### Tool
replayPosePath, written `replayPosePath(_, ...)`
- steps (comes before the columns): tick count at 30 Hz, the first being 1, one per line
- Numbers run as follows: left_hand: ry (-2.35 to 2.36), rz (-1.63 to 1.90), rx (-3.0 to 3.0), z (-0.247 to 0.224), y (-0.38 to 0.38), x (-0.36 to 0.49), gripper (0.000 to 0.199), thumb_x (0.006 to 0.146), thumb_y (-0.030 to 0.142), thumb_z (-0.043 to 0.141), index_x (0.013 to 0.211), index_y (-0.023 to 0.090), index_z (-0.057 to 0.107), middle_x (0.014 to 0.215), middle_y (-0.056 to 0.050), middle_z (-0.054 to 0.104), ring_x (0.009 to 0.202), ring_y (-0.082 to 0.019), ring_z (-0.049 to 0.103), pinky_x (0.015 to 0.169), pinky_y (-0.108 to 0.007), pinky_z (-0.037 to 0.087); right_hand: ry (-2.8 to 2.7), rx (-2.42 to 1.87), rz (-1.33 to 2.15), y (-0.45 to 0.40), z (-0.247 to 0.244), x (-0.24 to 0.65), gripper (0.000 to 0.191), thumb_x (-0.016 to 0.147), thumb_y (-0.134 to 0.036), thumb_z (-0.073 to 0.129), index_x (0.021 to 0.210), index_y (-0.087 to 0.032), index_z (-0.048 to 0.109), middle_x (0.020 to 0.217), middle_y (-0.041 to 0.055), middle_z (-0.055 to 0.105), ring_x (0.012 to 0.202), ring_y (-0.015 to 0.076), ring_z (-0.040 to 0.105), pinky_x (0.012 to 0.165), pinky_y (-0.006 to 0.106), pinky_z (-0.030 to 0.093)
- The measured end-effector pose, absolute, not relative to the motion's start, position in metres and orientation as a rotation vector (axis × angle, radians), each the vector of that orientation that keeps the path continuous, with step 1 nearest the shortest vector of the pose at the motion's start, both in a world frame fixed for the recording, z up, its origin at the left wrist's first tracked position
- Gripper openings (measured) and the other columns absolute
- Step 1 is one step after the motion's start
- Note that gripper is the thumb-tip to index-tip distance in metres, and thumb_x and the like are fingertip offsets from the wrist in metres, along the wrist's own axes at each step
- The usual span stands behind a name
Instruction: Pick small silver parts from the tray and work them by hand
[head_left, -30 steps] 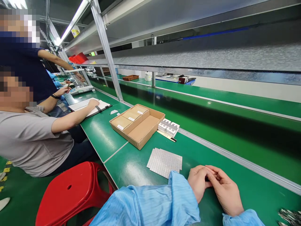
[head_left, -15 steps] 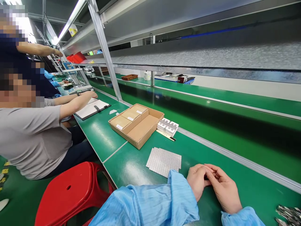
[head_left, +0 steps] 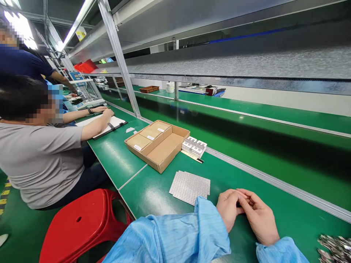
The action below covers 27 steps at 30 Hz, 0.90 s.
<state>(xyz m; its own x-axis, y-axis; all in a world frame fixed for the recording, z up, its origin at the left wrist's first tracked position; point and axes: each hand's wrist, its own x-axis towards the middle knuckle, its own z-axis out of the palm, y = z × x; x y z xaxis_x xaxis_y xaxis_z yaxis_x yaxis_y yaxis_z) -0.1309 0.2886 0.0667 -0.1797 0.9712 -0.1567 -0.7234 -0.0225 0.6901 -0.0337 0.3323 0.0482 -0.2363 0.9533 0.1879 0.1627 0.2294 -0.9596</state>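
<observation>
My left hand [head_left: 228, 208] and my right hand [head_left: 259, 215] meet above the green bench, fingertips pressed together. Whatever lies between the fingers is hidden by them. Both wrists come out of light blue sleeves. Left of my left hand, a flat sheet-like array of small silver-grey pieces [head_left: 189, 187] lies on the bench. At the lower right, a heap of shiny metal parts [head_left: 336, 248] is partly cut off by the frame edge.
A shallow cardboard box [head_left: 172, 148] holds several smaller boxes. Beside it sit a stack of white printed cards [head_left: 194, 146] and a thin strip [head_left: 192, 156]. A person in grey [head_left: 41, 157] leans on a notebook [head_left: 117, 123]. A red stool [head_left: 79, 223] stands at lower left.
My hands keep nearly the same closed pose. The seated person has leaned forward over the notebook, and the standing person's arm has lowered. The view has shifted slightly.
</observation>
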Motion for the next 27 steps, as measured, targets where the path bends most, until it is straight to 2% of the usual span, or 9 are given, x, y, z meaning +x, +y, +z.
replayPosePath(6, 0.786, 1.578, 0.436, 0.068, 0.289, -0.13, 0.037, 0.064, 0.04, 0.054, 0.082, 0.008, 0.058, 0.093, -0.018, 0.063, 0.092, -0.031, 0.061, 0.078, -0.043, 0.049, -1.553, -1.12, 1.143, 0.331, 0.054, -0.036, 0.058, 0.062, -0.067, 0.077, 0.09, -0.016, 0.073, 0.093, 0.0092, 0.065, 0.081, 0.0237, 0.065, 0.065, 0.017, 0.058)
replayPosePath(12, 0.811, 1.587, 0.397, 0.067, 0.292, -0.131, 0.036, 0.06, 0.04, 0.055, 0.077, 0.008, 0.06, 0.086, -0.015, 0.061, 0.087, -0.025, 0.059, 0.074, -0.037, 0.047, -1.542, -1.109, 1.142, 0.333, 0.051, -0.037, 0.056, 0.06, -0.065, 0.08, 0.088, -0.016, 0.073, 0.092, 0.0079, 0.065, 0.079, 0.0211, 0.065, 0.064, 0.012, 0.056)
replayPosePath(15, 0.788, 1.591, 0.372, 0.066, 0.294, -0.132, 0.047, 0.062, 0.055, 0.065, 0.075, 0.01, 0.056, 0.08, -0.012, 0.059, 0.079, -0.022, 0.058, 0.074, -0.04, 0.047, -1.566, -1.089, 1.163, 0.337, 0.042, -0.034, 0.058, 0.063, -0.065, 0.08, 0.093, -0.016, 0.072, 0.096, 0.0081, 0.065, 0.081, 0.0212, 0.065, 0.066, 0.012, 0.056)
replayPosePath(17, 0.768, 1.593, 0.351, 0.065, 0.295, -0.132, 0.062, 0.056, 0.069, 0.07, 0.072, 0.011, 0.052, 0.074, -0.009, 0.056, 0.072, -0.02, 0.056, 0.076, -0.042, 0.048, -1.599, -1.092, 1.163, 0.339, 0.034, -0.03, 0.06, 0.065, -0.065, 0.08, 0.099, -0.016, 0.071, 0.099, 0.0081, 0.064, 0.083, 0.0217, 0.065, 0.066, 0.013, 0.056)
replayPosePath(19, 0.753, 1.594, 0.34, 0.064, 0.296, -0.131, 0.069, 0.051, 0.074, 0.073, 0.071, 0.012, 0.051, 0.07, -0.007, 0.053, 0.069, -0.018, 0.055, 0.078, -0.043, 0.048, -1.629, -1.103, 1.153, 0.34, 0.028, -0.027, 0.061, 0.067, -0.066, 0.079, 0.101, -0.017, 0.071, 0.101, 0.0077, 0.064, 0.084, 0.0214, 0.064, 0.066, 0.013, 0.056)
replayPosePath(21, 0.752, 1.591, 0.336, 0.064, 0.296, -0.131, 0.066, 0.051, 0.071, 0.074, 0.071, 0.012, 0.051, 0.069, -0.006, 0.053, 0.068, -0.018, 0.055, 0.079, -0.043, 0.048, -1.643, -1.115, 1.145, 0.34, 0.026, -0.026, 0.06, 0.067, -0.066, 0.078, 0.101, -0.017, 0.071, 0.101, 0.0073, 0.064, 0.083, 0.0207, 0.064, 0.066, 0.012, 0.055)
replayPosePath(23, 0.757, 1.587, 0.321, 0.065, 0.296, -0.131, 0.054, 0.054, 0.06, 0.072, 0.069, 0.012, 0.05, 0.069, -0.007, 0.053, 0.068, -0.018, 0.055, 0.079, -0.042, 0.048, -1.639, -1.13, 1.151, 0.34, 0.027, -0.026, 0.06, 0.066, -0.065, 0.078, 0.099, -0.017, 0.071, 0.1, 0.007, 0.064, 0.083, 0.0202, 0.064, 0.067, 0.011, 0.055)
replayPosePath(27, 0.759, 1.585, 0.288, 0.07, 0.295, -0.131, 0.032, 0.053, 0.042, 0.058, 0.064, 0.013, 0.051, 0.068, -0.008, 0.055, 0.069, -0.02, 0.057, 0.076, -0.039, 0.048, -1.642, -1.154, 1.123, 0.339, 0.035, -0.029, 0.059, 0.063, -0.065, 0.076, 0.096, -0.017, 0.072, 0.098, 0.006, 0.065, 0.081, 0.0188, 0.065, 0.065, 0.009, 0.054)
